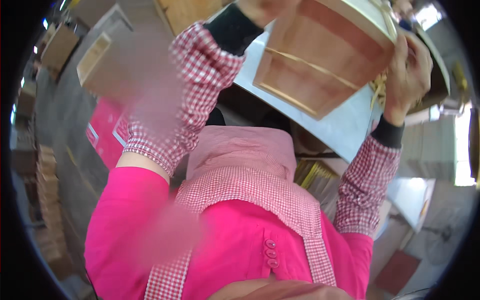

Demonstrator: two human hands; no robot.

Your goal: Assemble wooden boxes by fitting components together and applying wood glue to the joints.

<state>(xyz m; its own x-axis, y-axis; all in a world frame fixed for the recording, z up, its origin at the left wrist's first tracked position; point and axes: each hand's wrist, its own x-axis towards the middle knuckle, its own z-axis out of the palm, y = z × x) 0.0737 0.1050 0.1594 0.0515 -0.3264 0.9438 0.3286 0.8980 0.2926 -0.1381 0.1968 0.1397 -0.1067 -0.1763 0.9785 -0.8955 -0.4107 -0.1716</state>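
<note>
A reddish-brown wooden box point(320, 55) with slanting sides and a pale curved rim is tilted over a white tabletop point(255, 62). A thin light strip runs across its side. My right hand point(412, 70) grips the box at its right end, fingers bent round the edge. At the top edge of the picture, my left hand point(265, 9) is beside the box's upper left; its fingers are cut off or blurred, so their hold is hidden. Crumpled tan strips point(380, 91) hang just below my right hand.
Below the tabletop is a stack of thin yellowish pieces point(316, 175). To the left are a pale wooden box point(94, 57) and a bright pink packet point(106, 132). Stacked brown pieces point(47, 185) stand at far left. A fan point(442, 231) appears at lower right.
</note>
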